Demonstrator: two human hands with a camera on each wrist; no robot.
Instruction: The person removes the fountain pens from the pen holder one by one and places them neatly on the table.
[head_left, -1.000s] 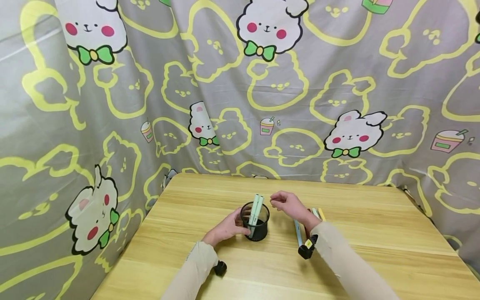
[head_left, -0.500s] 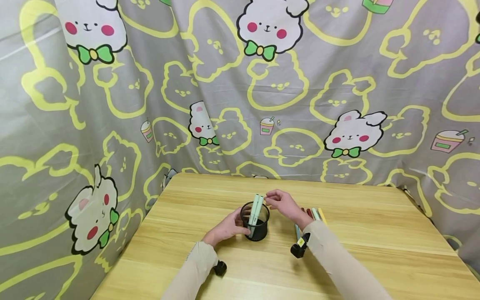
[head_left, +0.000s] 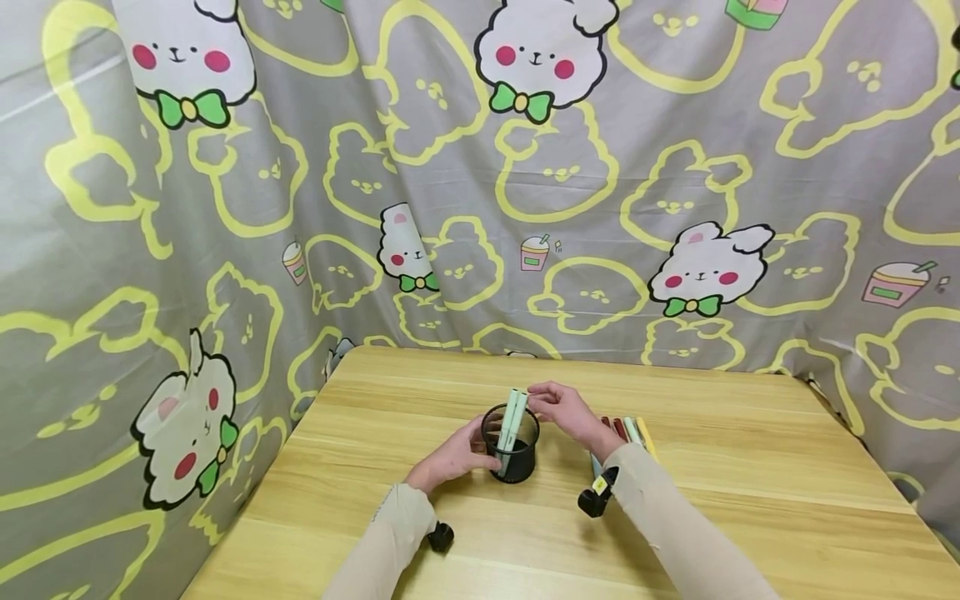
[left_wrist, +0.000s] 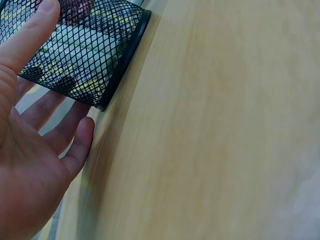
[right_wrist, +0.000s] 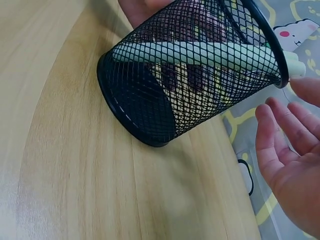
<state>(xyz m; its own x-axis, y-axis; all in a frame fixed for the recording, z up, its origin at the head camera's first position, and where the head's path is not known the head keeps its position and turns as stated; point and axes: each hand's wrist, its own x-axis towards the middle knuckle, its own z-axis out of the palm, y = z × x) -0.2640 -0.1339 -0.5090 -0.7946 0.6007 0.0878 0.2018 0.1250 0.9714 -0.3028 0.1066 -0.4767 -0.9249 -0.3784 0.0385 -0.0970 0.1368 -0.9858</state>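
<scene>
Mesh pen cup (head_left: 510, 454), black and round, stands upright on the wooden table (head_left: 750, 500) a little left of its middle, and both of your hands are at it. Your left hand (head_left: 453, 457) cups the cup's left wall: in the left wrist view the thumb lies against the mesh and the other fingers reach round its base, loosely bent rather than clenched. Two pale green pens (head_left: 513, 419) stand in the cup, leaning together to the right so that their tips rise above the rim; the right wrist view shows one long pale green barrel lying across the inside against the mesh. Your right hand (head_left: 564, 410) hovers just beside those tips, above the cup's right rim, fingers gently curved and parted, palm open and gripping nothing; whether a fingertip touches a pen, you cannot tell from these views. More pens (head_left: 628, 430), among them a red, a pale green and a yellow one, lie in a row on the table just right of the cup, partly hidden behind your right forearm. Grey curtain (head_left: 225, 208) printed with white rabbits hangs behind and to the left of the table.
</scene>
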